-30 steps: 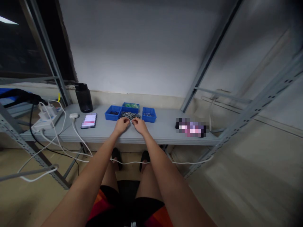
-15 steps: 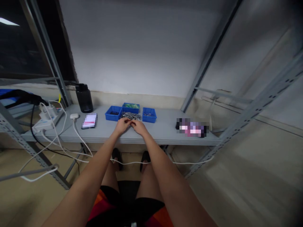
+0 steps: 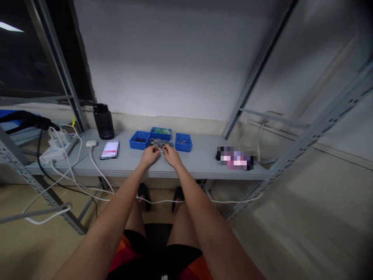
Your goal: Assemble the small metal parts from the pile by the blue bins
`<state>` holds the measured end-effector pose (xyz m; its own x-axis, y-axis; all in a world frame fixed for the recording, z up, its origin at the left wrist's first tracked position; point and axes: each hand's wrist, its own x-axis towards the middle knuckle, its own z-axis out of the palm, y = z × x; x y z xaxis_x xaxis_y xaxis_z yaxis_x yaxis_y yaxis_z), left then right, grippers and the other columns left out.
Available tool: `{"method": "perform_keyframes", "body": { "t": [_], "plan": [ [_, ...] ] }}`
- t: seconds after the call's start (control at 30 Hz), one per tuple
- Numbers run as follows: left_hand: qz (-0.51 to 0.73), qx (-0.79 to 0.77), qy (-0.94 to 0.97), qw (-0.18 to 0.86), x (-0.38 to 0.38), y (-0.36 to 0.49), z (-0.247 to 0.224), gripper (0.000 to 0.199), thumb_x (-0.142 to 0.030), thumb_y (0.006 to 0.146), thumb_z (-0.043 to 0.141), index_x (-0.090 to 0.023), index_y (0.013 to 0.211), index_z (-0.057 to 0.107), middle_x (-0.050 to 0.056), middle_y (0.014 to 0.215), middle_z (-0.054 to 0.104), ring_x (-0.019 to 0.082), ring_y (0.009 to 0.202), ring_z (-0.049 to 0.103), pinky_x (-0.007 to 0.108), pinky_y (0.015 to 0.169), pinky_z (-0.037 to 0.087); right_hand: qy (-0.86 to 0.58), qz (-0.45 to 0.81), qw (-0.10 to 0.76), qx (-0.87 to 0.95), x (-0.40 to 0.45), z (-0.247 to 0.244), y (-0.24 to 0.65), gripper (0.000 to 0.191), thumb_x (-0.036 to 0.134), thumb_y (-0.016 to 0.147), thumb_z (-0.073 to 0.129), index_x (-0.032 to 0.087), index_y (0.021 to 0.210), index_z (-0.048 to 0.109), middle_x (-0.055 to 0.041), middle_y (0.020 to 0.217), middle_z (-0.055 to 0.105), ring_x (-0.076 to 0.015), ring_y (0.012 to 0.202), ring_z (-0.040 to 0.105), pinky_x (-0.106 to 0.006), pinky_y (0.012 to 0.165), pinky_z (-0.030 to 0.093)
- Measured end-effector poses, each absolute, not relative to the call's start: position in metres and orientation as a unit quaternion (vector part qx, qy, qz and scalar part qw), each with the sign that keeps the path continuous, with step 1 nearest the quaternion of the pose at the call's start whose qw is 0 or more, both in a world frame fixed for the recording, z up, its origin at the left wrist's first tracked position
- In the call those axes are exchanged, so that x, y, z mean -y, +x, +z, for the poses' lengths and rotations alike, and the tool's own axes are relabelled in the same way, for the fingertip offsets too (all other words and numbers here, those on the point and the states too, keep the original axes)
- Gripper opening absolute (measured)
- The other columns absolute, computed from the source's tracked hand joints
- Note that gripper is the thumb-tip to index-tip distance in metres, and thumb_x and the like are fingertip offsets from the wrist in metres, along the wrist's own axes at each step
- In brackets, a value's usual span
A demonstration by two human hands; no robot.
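My left hand [image 3: 150, 154] and my right hand [image 3: 170, 154] are close together over the shelf, just in front of a pile of thin silvery metal pieces [image 3: 161, 143]. Both hands have their fingers pinched together, with a narrow gap between the fingertips. A small thing seems to span that gap, too tiny to name. Left of the pile sits a blue bin [image 3: 139, 140] with dark small parts. Behind it stands a blue bin [image 3: 161, 133] with green contents. To the right, another blue bin [image 3: 183, 142] holds a few thin metal pieces.
A black bottle [image 3: 104, 121] and a phone [image 3: 110, 149] stand on the left, near a white charger [image 3: 91, 143] and a power strip [image 3: 60, 147] with loose cables. A blurred dark object [image 3: 236, 158] lies at right. Metal uprights [image 3: 259, 70] frame the grey shelf [image 3: 201, 163].
My fingertips have drawn slightly apart; half a second ago the two hands met at the fingers. The bins and the other things stay where they were.
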<state>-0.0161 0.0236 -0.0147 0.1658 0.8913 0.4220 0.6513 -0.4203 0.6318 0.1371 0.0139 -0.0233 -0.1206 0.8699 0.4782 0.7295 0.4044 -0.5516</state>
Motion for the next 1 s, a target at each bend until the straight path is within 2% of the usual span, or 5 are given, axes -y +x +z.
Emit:
{"method": "perform_keyframes", "body": {
  "t": [0.17,0.5,0.67,0.8,1.0],
  "plan": [
    [0.342,-0.523,0.763,0.163,-0.022,-0.015,-0.013,0.018,-0.023,0.081,0.058,-0.014,0.087,0.072,0.008,0.085,0.072,0.02,0.078,0.063,0.028,0.073,0.045,-0.525,0.079,0.401,0.746,-0.013,-0.023,0.137,0.018,0.023,0.096,0.045,0.02,0.103,0.061,-0.0077,0.101,0.069,-0.0204,0.092,0.062,-0.031,0.086,0.045],
    [0.37,-0.518,0.756,0.151,-0.018,-0.015,-0.01,0.017,-0.02,0.083,0.054,-0.014,0.085,0.07,0.008,0.086,0.072,0.018,0.078,0.063,0.027,0.075,0.045,-0.539,0.101,0.403,0.733,-0.015,-0.025,0.137,0.017,0.024,0.095,0.044,0.021,0.099,0.061,-0.0082,0.097,0.069,-0.0218,0.089,0.062,-0.034,0.084,0.046],
    [0.375,-0.535,0.743,0.142,-0.016,-0.015,-0.007,0.015,-0.018,0.083,0.055,-0.014,0.083,0.07,0.008,0.084,0.072,0.019,0.078,0.063,0.027,0.076,0.046,-0.517,0.082,0.434,0.733,-0.014,-0.025,0.138,0.023,0.014,0.089,0.042,0.02,0.102,0.06,-0.0082,0.106,0.066,-0.0211,0.098,0.059,-0.035,0.091,0.045],
    [0.357,-0.539,0.75,0.138,-0.019,-0.015,-0.009,0.014,-0.019,0.082,0.056,-0.014,0.082,0.07,0.009,0.082,0.072,0.019,0.076,0.063,0.028,0.075,0.046,-0.502,0.077,0.398,0.764,-0.014,-0.025,0.138,0.028,0.008,0.085,0.039,0.02,0.095,0.062,-0.0074,0.105,0.064,-0.0196,0.103,0.057,-0.033,0.097,0.043],
    [0.346,-0.537,0.761,0.116,-0.012,-0.012,-0.009,0.017,-0.02,0.085,0.054,-0.014,0.085,0.07,0.01,0.087,0.072,0.02,0.079,0.063,0.029,0.077,0.046,-0.509,0.084,0.375,0.771,-0.014,-0.023,0.137,0.027,0.01,0.087,0.041,0.021,0.089,0.066,-0.0056,0.101,0.066,-0.0182,0.098,0.058,-0.031,0.095,0.044]
  ]
}}
